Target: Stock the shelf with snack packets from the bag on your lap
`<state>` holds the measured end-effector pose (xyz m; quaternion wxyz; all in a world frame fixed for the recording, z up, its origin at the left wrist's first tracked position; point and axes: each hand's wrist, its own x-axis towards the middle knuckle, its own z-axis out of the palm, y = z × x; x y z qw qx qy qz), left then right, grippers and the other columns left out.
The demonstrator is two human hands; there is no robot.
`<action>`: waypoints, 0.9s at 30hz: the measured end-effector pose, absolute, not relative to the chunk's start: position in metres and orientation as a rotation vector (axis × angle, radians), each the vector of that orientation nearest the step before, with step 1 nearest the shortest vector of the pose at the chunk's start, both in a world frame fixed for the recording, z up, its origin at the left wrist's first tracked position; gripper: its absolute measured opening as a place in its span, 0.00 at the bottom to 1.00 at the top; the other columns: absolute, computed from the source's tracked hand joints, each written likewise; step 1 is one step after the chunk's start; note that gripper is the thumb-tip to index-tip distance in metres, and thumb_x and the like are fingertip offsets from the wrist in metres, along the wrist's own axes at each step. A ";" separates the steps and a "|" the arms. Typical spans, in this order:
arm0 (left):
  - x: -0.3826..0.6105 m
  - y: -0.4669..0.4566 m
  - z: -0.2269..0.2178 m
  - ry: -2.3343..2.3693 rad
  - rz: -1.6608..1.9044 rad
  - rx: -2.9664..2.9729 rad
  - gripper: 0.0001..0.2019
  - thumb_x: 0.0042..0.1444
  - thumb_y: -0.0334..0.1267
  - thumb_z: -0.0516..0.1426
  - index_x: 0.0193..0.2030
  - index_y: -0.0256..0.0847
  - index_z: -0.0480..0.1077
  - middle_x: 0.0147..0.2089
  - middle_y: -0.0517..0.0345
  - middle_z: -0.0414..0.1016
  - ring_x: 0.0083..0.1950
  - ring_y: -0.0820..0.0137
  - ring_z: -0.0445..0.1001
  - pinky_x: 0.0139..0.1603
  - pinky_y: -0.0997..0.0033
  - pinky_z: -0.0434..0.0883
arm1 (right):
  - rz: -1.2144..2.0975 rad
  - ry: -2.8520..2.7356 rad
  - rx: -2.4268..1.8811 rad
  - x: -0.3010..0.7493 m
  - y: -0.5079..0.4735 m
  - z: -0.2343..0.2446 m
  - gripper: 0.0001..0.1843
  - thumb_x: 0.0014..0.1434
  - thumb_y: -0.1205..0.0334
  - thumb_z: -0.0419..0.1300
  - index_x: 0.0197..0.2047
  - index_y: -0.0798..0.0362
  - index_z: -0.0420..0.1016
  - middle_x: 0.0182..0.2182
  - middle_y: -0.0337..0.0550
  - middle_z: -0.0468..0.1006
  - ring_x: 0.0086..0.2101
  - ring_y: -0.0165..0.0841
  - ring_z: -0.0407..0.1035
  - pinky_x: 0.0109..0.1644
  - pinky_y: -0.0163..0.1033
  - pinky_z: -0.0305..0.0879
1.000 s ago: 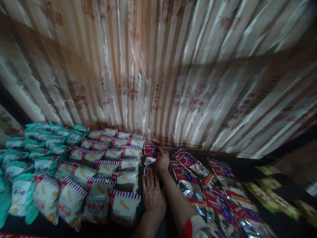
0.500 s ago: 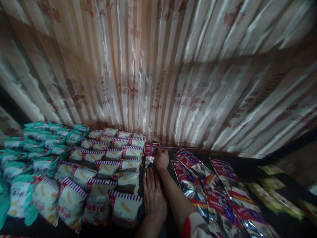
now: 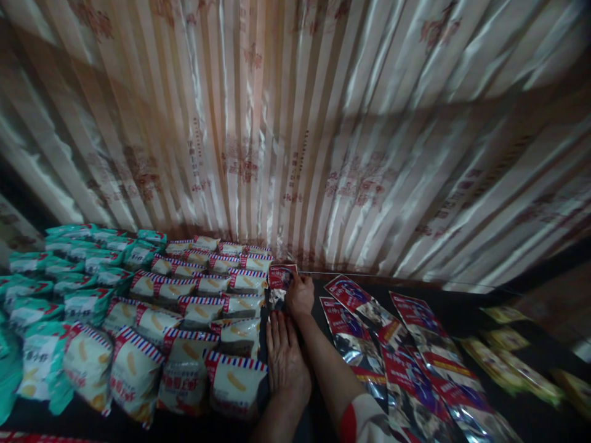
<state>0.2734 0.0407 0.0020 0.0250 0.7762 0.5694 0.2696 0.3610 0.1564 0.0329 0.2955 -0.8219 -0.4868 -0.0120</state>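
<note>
My right hand (image 3: pixel 300 294) reaches to the back of a dark table and grips a red and silver snack packet (image 3: pixel 281 280) at its right edge. My left hand (image 3: pixel 285 359) lies flat, fingers stretched forward, just behind that packet and beside the white packets with red and blue striped tops (image 3: pixel 233 381). What lies under the left palm is hidden.
Rows of white striped packets (image 3: pixel 194 307) fill the middle left, teal packets (image 3: pixel 60 277) the far left. Overlapping red and silver packets (image 3: pixel 369 332) run along the right, yellow-green packets (image 3: pixel 508 357) beyond them. A striped, shiny curtain (image 3: pixel 295 135) hangs behind.
Both hands have shifted only slightly; the right hand still grips the same red packet at the back, and the left hand stays flat.
</note>
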 end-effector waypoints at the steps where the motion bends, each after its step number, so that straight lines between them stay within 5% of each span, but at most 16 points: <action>1: 0.274 0.041 0.003 1.761 0.833 2.388 0.23 0.57 0.33 0.49 0.60 0.31 0.63 0.64 0.41 0.60 0.67 0.57 0.55 0.66 0.54 0.57 | -0.064 -1.308 -2.176 0.360 0.156 0.033 0.20 0.61 0.64 0.46 0.52 0.52 0.73 0.45 0.53 0.69 0.45 0.40 0.64 0.48 0.40 0.60; 11: 0.273 0.040 0.007 1.709 0.831 2.364 0.25 0.56 0.36 0.50 0.60 0.28 0.62 0.64 0.40 0.60 0.68 0.56 0.53 0.67 0.54 0.55 | -0.274 -1.645 -2.033 0.353 0.141 0.032 0.23 0.63 0.56 0.48 0.58 0.52 0.67 0.63 0.50 0.58 0.62 0.42 0.48 0.59 0.46 0.52; 27: 0.272 0.039 0.011 1.749 0.810 2.312 0.24 0.57 0.34 0.49 0.60 0.27 0.62 0.63 0.39 0.62 0.67 0.56 0.55 0.66 0.54 0.57 | -0.127 -1.893 -2.159 0.344 0.142 0.037 0.23 0.65 0.53 0.46 0.62 0.42 0.62 0.63 0.50 0.59 0.63 0.43 0.49 0.62 0.49 0.47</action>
